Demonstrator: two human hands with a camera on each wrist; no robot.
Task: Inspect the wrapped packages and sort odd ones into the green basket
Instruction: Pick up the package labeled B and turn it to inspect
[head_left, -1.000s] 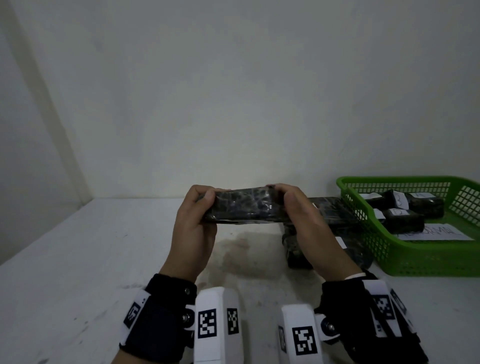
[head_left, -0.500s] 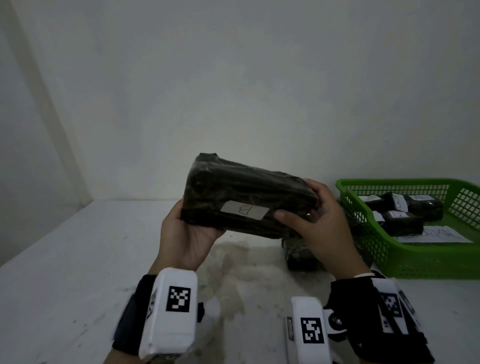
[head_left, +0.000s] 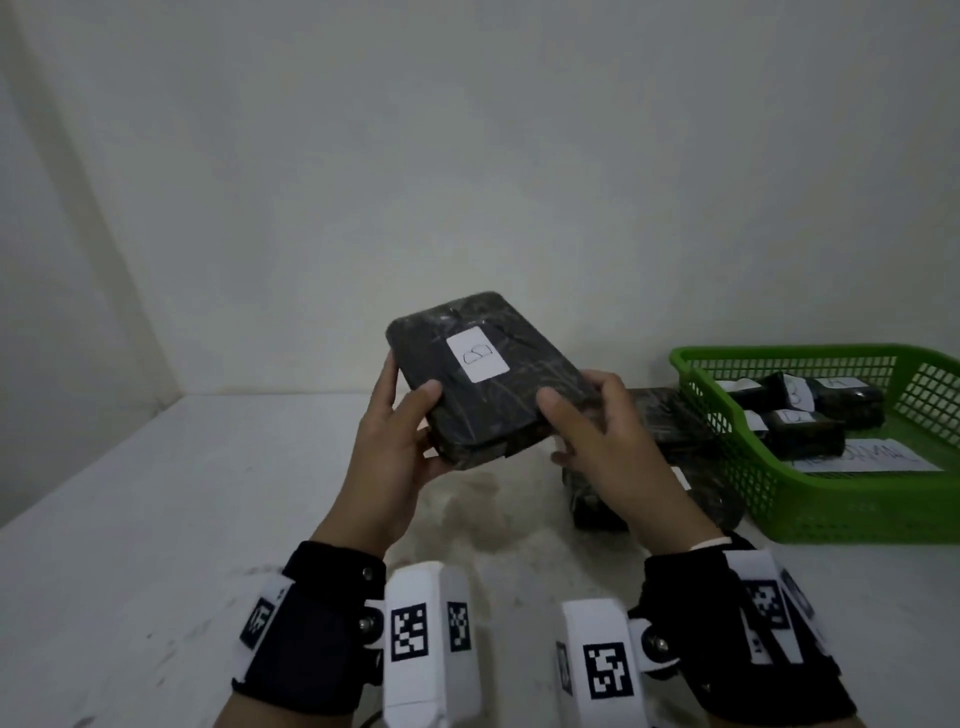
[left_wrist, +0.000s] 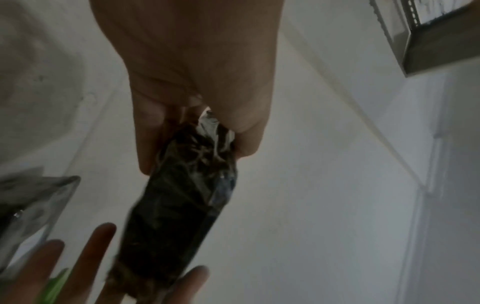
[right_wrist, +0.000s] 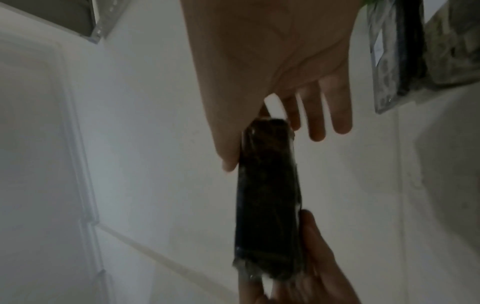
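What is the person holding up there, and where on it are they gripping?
A dark wrapped package, held above the table: left hand at its near left corner, right hand at its near right corner, thumbs on top.

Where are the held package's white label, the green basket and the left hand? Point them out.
white label (head_left: 478, 356): head view, label's middle.
green basket (head_left: 831, 506): head view, front wall.
left hand (head_left: 397, 447): head view, back of hand.

A pale surface (head_left: 171, 499) fills the lower frame — scuffed at lower left, with a brownish stain (head_left: 483, 514) near centre. Behind it rises a plain wall (head_left: 467, 156), its corner line slanting down the upper left.
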